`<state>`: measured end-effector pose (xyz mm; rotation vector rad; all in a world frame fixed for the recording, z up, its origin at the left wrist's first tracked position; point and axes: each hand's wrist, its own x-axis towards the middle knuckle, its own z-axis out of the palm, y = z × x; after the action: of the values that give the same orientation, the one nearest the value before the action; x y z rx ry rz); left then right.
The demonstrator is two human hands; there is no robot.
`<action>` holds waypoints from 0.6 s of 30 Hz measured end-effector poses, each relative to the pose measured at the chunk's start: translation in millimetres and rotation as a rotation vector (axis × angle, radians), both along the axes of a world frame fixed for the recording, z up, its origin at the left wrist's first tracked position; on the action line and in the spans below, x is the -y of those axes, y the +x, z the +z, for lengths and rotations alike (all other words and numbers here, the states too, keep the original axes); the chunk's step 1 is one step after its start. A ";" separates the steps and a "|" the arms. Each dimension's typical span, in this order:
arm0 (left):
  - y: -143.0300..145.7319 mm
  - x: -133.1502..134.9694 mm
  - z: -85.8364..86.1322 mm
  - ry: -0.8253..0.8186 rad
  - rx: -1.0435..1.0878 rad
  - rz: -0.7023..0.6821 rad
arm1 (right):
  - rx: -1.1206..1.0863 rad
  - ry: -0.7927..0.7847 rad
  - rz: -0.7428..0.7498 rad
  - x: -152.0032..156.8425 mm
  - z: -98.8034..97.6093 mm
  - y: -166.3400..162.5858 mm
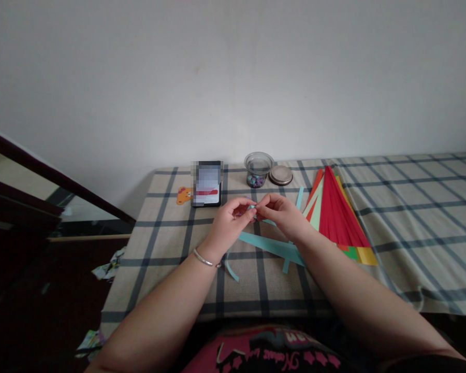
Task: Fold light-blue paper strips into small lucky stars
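Observation:
Above the middle of the table my left hand (pixel 233 220) and my right hand (pixel 280 213) meet fingertip to fingertip. Both are closed in a pinch on a small piece of light blue paper strip (pixel 252 207), mostly hidden by the fingers. Under and beside my hands lie more light blue paper strips (pixel 270 246), some crossing each other. A narrow curled strip (pixel 231 271) hangs or lies below my left hand; I cannot tell which. Just beyond my hands stands an uncovered clear plastic jar (pixel 258 168) with small purple and teal pieces at its bottom.
The jar's round lid (pixel 281 175) lies to its right. A phone or tablet (pixel 208 186) with a blurred screen and an orange bear-shaped cutout (pixel 184 196) are at the left. Red, yellow, green and orange paper strips (pixel 339 217) fan out at the right on the checked tablecloth (pixel 171 269).

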<state>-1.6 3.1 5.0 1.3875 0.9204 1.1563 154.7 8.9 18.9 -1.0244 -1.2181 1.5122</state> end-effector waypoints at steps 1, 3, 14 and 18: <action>-0.3 -0.2 -1.0 0.013 -0.006 0.013 | 0.000 0.001 -0.003 0.0 0.2 0.2; -0.5 -0.1 -2.7 0.033 -0.009 0.028 | -0.013 -0.001 0.004 0.1 0.7 0.3; 0.3 -0.8 -6.9 0.044 0.053 0.038 | -0.122 -0.022 0.024 0.4 -0.7 0.1; 0.8 -0.6 -5.2 0.050 0.053 0.045 | -0.179 -0.056 0.017 0.1 -3.8 1.4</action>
<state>-0.8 3.7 -0.2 1.3756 0.8945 1.2513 156.1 8.8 15.1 -0.8957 -1.0664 1.6222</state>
